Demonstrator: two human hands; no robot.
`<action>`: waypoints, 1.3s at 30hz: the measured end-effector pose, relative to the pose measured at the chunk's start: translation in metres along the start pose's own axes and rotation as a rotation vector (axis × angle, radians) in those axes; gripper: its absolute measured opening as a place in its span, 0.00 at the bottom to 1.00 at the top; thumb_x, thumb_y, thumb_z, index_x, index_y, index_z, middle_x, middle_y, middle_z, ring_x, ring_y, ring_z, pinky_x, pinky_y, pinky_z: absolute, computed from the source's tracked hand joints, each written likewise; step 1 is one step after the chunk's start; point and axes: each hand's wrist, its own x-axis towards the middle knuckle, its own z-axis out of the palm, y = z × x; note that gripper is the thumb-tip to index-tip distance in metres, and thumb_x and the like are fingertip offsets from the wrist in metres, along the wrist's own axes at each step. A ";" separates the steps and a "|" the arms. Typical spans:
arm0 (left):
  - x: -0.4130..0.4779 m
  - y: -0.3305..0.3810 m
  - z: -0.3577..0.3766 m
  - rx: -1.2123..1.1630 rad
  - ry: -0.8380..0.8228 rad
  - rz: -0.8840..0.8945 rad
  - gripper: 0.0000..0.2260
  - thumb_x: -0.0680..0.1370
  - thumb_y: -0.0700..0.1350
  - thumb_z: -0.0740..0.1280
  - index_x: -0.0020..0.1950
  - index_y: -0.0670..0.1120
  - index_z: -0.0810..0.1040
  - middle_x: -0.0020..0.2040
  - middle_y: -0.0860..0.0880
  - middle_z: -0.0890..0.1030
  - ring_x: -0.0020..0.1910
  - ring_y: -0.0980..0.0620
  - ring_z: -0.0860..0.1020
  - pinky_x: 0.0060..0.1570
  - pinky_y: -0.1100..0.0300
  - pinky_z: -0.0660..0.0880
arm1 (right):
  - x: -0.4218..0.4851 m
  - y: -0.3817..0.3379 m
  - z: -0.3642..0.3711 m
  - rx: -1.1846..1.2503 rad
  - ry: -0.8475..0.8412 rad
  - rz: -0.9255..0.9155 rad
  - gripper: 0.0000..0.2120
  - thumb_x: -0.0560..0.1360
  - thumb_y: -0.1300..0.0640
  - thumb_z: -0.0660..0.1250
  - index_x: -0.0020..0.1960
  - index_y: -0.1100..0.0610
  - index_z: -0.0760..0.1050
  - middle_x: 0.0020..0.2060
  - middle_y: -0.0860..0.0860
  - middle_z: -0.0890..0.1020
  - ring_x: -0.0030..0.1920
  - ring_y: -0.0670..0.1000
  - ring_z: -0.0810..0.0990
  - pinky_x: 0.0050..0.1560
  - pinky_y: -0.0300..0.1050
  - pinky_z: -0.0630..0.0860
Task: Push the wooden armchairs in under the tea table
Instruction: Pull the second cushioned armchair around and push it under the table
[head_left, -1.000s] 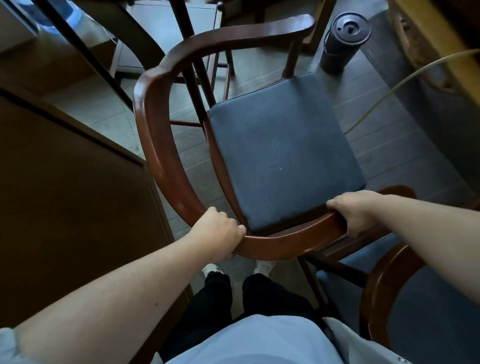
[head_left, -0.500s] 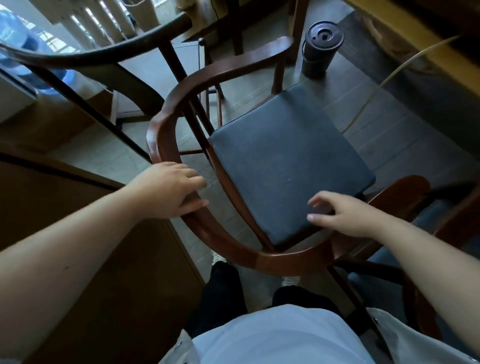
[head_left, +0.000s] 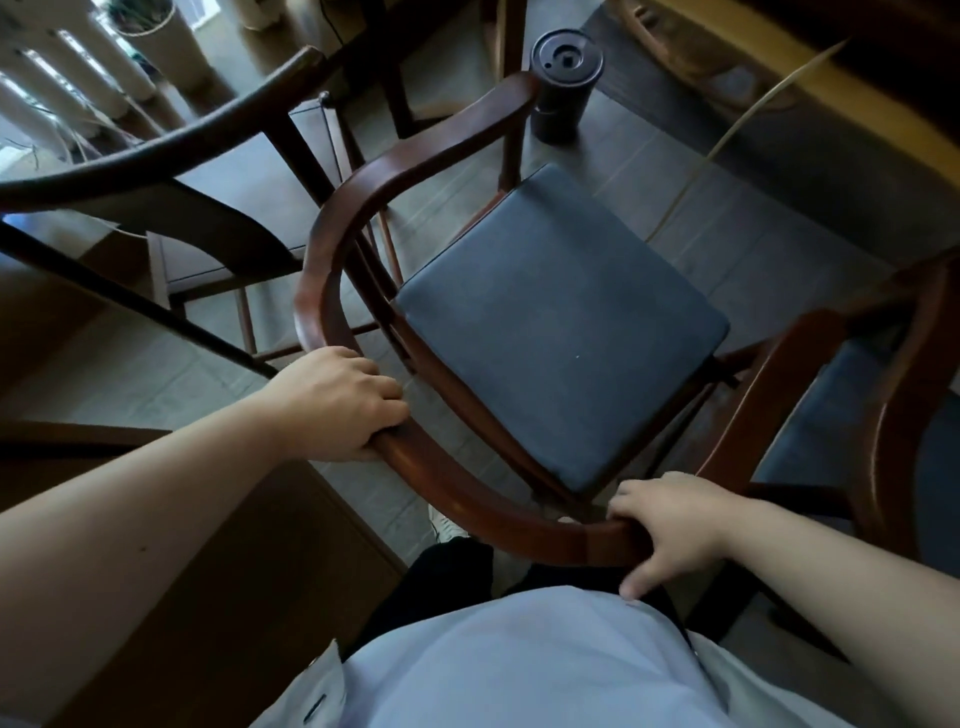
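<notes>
A wooden armchair (head_left: 332, 249) with a curved reddish-brown rail and a dark blue seat cushion (head_left: 561, 322) stands right in front of me. My left hand (head_left: 337, 400) grips the rail on its left side. My right hand (head_left: 670, 525) holds the back of the rail near my body, fingers wrapped over it and one finger pointing down. The tea table (head_left: 810, 98), a thick yellowish wood slab, runs along the upper right; the chair's front faces it with floor between them. A second armchair (head_left: 883, 415) with a blue seat stands at the right, touching or nearly touching the first.
A black cylindrical bin (head_left: 563, 88) stands on the floor beyond the chair's front arm. A third, darker chair (head_left: 156, 161) is at the left. A brown cabinet (head_left: 197, 597) fills the lower left. A pale hose (head_left: 727, 135) hangs from the table.
Both hands let go of the rail and took new holds: left hand farther along the left side, right hand back on the rear rail. The view lifted, showing more of the left chair.
</notes>
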 end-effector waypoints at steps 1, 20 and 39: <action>0.001 -0.001 0.000 0.006 -0.016 0.008 0.22 0.72 0.64 0.56 0.54 0.53 0.78 0.50 0.54 0.81 0.47 0.49 0.80 0.49 0.48 0.77 | 0.004 0.000 0.006 -0.110 0.040 -0.024 0.38 0.60 0.23 0.65 0.59 0.48 0.73 0.52 0.48 0.77 0.51 0.53 0.78 0.50 0.48 0.72; 0.078 0.071 -0.020 -0.063 0.099 0.047 0.18 0.73 0.63 0.57 0.46 0.51 0.78 0.38 0.54 0.79 0.36 0.49 0.80 0.34 0.53 0.78 | -0.048 0.096 0.000 -0.172 0.027 0.065 0.19 0.68 0.46 0.70 0.58 0.47 0.75 0.52 0.49 0.75 0.52 0.51 0.75 0.57 0.48 0.71; 0.086 0.012 -0.019 -0.100 0.135 0.426 0.09 0.70 0.54 0.66 0.46 0.51 0.73 0.36 0.54 0.78 0.30 0.48 0.78 0.22 0.58 0.67 | -0.037 -0.078 0.007 0.677 0.777 0.269 0.32 0.68 0.52 0.69 0.71 0.43 0.67 0.71 0.42 0.67 0.75 0.44 0.58 0.76 0.49 0.50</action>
